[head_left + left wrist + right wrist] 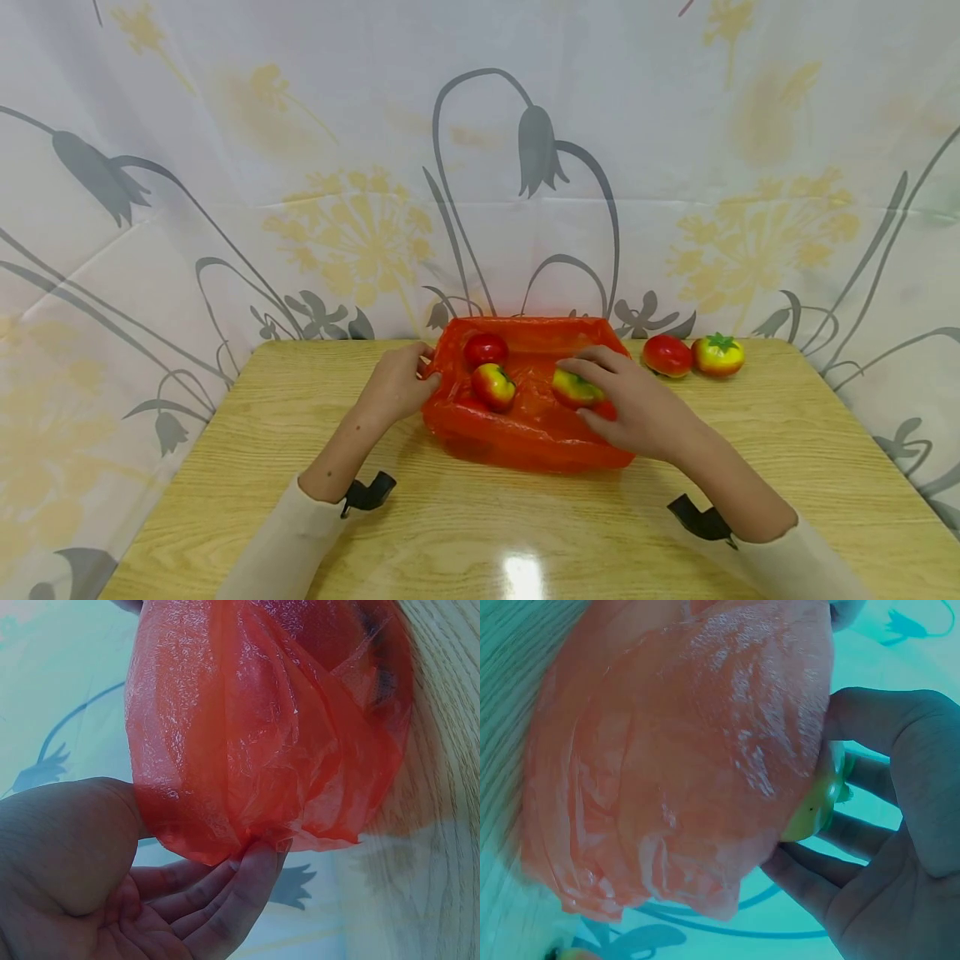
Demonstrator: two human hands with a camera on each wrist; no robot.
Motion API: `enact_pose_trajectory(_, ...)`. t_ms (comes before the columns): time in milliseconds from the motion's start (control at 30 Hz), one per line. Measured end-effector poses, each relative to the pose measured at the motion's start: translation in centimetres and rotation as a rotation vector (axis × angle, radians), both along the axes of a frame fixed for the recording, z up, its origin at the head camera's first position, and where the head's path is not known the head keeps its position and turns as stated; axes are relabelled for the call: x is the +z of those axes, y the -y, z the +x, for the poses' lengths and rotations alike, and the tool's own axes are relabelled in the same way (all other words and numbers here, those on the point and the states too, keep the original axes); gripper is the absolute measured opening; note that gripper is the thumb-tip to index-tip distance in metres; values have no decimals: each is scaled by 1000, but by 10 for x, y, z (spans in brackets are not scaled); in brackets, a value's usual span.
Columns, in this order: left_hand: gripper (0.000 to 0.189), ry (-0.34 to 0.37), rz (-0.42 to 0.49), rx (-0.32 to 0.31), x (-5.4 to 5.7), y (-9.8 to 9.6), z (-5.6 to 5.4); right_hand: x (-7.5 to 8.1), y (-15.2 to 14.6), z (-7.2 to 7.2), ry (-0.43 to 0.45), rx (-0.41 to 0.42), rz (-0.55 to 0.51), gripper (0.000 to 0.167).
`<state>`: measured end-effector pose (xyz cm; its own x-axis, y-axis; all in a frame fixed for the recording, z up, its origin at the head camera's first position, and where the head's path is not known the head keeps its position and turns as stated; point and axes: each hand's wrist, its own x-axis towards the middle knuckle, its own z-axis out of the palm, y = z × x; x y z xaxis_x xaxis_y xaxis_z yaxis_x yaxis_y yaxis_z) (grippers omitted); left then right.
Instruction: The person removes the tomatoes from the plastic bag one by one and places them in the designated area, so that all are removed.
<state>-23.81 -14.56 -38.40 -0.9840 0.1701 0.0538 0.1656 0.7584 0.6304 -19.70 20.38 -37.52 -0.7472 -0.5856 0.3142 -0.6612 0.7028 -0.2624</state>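
l. hand (397,385) pinches red bag (525,446) at l. rim; r. hand (633,402), fingers curled round yellow-red fruit (572,390) in bag's r. end. risk: plastic poss. tears if tugged; fruit may roll if grip slips.

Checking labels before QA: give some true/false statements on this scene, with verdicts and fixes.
The left hand's grip is on the left end of a crinkled red plastic bag. True.
The right hand's grip is on a glossy, green-leaved, yellow-and-orange fruit. True.
The bag is tied shut. False: its top is open.
Every fruit is in the bag. False: a glossy red fruit and a green-leaved, yellow-and-red fruit lie on the wooden table.
A round dark red fruit lies nearer the bag's left end than its right. True.
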Motion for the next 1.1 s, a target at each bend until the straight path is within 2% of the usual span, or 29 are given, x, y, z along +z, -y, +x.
enact_pose_trajectory(567, 33, 2, 1, -5, 0, 1, 0, 3, -16, 15, -81, 2, -32, 62)
enact_pose_trajectory(1100, 33, -2, -3, -7, 0, 2, 0, 11, -39, 25, -165, -31, -57, 67)
